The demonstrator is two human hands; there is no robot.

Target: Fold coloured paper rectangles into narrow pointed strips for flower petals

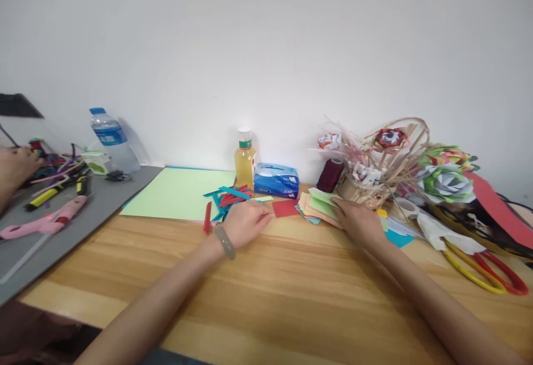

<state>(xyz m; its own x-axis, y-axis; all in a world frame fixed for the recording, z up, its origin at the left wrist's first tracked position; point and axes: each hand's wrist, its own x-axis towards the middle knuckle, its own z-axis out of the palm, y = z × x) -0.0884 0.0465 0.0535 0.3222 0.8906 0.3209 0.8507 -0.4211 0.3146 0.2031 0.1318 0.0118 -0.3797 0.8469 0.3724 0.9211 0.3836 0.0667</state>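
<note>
Handwork with coloured paper on a wooden table (pixel 266 304); clock directions are read from the red paper square (pixel 286 208), with 12 o'clock toward the wall. The left hand (pixel 245 223), a bangle (pixel 225 242) at its wrist, lies between 8 and 9 o'clock, near the square; its fingers are bent, and whether they grip anything cannot be told. Teal and red paper strips (pixel 231 195) lie loosely at 9 o'clock, partly beyond that hand. At 3 o'clock, just beside the square, is a paper stack (pixel 318 205) with light green uppermost. The right hand (pixel 362 220), also at 3 o'clock, has its fingertips on the stack's near-right part; whether they pinch or merely touch it cannot be told. A tissue pack (pixel 276 180) stands between 11 and 12 o'clock, a bottle of yellow liquid (pixel 245 162) between 10 and 11, and a dark spool (pixel 331 175) at 2. Well apart, at 9 o'clock, are a pink glue gun (pixel 50 220) and a co-worker's hand (pixel 16 168).
</note>
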